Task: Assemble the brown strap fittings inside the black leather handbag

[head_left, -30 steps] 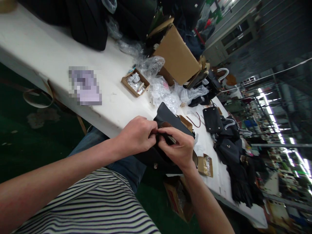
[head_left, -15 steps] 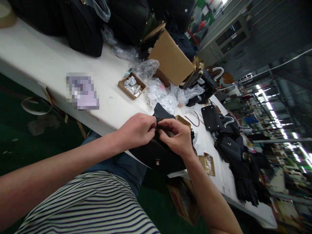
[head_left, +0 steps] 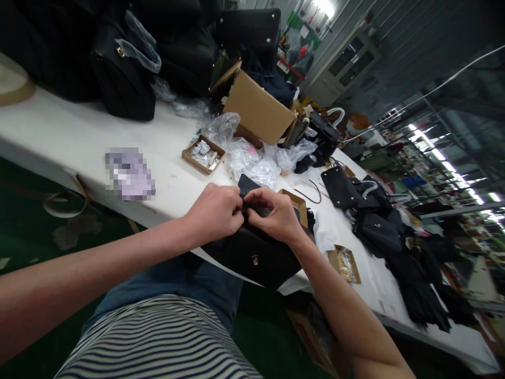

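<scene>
A black handbag (head_left: 252, 260) with a small metal clasp on its front lies at the table's near edge, against my body. My left hand (head_left: 219, 210) is closed, its fingers pinching the bag's upper edge. Close beside it, my right hand (head_left: 274, 213) curls thumb and fingers onto the same edge. The fingertips of both hands nearly meet, and they hide the exact spot they grip. A dark flap (head_left: 247, 184) of the bag sticks up just beyond the fingers.
On the white table (head_left: 169, 181) are a small box of metal pieces (head_left: 204, 154), crumpled clear plastic (head_left: 254, 163), a large cardboard box (head_left: 258, 108) and a box of gold-coloured parts (head_left: 345, 265). Black bags (head_left: 122, 79) stand at far left; more bags (head_left: 339, 187) lie right. A blurred-out purple item (head_left: 130, 173) lies left.
The camera view has shifted, so the table items appear lower. Both hands stay at the bag's upper edge with nearly the same pinching pose.
</scene>
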Available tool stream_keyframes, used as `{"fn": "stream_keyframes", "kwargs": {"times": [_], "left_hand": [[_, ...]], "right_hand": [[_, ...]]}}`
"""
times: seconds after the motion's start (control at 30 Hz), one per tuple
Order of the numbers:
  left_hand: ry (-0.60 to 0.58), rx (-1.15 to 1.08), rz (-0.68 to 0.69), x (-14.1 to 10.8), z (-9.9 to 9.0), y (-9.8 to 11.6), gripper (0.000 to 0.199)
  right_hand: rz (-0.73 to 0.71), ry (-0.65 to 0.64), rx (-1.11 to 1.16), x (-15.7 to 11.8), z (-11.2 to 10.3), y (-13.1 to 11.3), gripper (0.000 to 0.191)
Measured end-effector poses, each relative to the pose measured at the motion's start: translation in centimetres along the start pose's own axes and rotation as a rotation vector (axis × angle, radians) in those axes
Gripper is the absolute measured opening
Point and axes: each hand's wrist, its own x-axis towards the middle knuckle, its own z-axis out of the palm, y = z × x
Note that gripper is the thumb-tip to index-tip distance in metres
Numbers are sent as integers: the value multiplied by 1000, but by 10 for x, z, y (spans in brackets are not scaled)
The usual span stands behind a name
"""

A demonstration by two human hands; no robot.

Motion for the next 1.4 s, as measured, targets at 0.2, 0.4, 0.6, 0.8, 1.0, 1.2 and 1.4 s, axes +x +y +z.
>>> {"fn": "stream_keyframes", "kwargs": {"times": [0.2, 0.4, 0.6, 0.8, 1.0, 1.2, 1.4], "left_hand": [[13, -151, 87, 14, 3, -4, 28], [-132, -272, -33, 32, -2, -14, 12], [-118, -284, -77, 42, -2, -25, 10], [-78, -278, -23, 42, 1, -31, 12], [-51, -265, -4, 44, 5, -33, 11], [15, -280, -27, 41, 11, -35, 11], [-38, -243, 52, 45, 9, -33, 25]], "right_hand": [[-70, 10, -24, 3, -7, 5, 29], [-59, 29, 57, 3, -9, 9, 30], [-89, 42, 62, 13, -13, 14, 29], [-75, 37, 92, 17, -14, 18, 27], [-71, 26, 70, 22, -14, 21, 27], [-33, 18, 98, 21, -10, 27, 32], [-11, 2, 236, 18, -13, 29, 27]]}}
